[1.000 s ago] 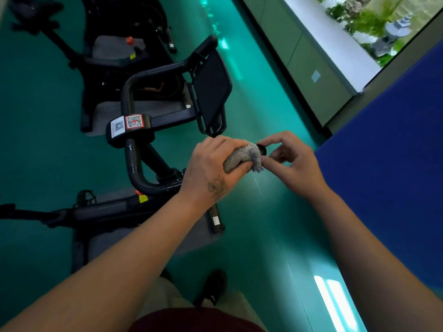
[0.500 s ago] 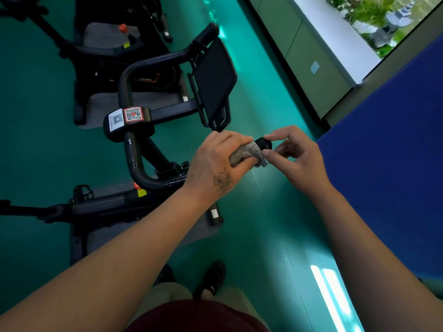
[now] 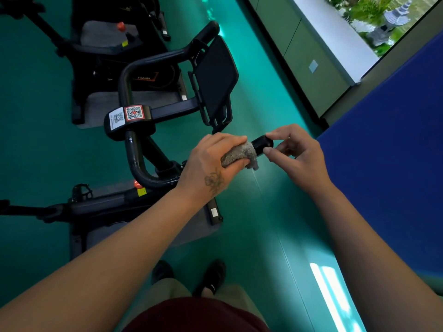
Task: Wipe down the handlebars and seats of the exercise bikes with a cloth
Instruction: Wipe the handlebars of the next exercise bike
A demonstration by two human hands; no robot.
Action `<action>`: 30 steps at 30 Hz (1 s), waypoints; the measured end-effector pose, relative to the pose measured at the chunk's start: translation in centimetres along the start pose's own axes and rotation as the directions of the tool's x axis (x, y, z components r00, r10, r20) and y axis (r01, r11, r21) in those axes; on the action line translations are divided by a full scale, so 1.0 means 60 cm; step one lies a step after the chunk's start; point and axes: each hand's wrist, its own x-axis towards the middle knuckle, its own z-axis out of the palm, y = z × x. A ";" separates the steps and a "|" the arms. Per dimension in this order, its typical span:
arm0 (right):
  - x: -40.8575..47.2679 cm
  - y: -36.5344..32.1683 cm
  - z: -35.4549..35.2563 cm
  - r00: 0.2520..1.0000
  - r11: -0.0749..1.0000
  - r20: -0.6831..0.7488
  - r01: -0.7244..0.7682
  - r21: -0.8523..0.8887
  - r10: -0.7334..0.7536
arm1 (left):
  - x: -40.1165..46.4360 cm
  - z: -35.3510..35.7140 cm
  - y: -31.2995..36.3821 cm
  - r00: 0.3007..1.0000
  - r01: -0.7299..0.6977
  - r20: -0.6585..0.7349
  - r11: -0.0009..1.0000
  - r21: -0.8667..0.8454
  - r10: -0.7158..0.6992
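Two hands are seen at the near handlebar end [image 3: 262, 144]: the left hand [image 3: 211, 164] is curled tightly round a grey cloth [image 3: 239, 154] wrapped on the bar, while the black tip is pinched between thumb and fingers of the right hand [image 3: 297, 149]. Two exercise bikes [image 3: 134, 130] are counted on the green floor [image 3: 251, 212], one behind the other, the far one cut off by the top edge. One cloth is seen, mostly hidden under the fingers; no seat can be made out.
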 end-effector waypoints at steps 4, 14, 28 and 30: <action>-0.001 -0.001 -0.002 1.000 1.000 0.008 0.010 -0.009 -0.010 | 0.006 0.004 0.015 1.000 0.027 -0.008 0.999 -0.040 -0.027; -0.002 0.001 0.001 1.000 1.000 -0.001 0.005 0.011 -0.005 | -0.041 -0.032 -0.050 0.998 0.010 0.061 0.999 0.039 -0.013; -0.005 -0.005 0.007 1.000 1.000 -0.027 -0.004 0.006 0.004 | -0.012 -0.015 -0.014 0.997 0.039 0.060 0.999 0.001 -0.039; -0.005 -0.004 0.009 0.999 1.000 -0.036 -0.009 0.007 0.009 | -0.022 -0.029 -0.035 0.994 0.039 0.098 0.998 0.039 -0.043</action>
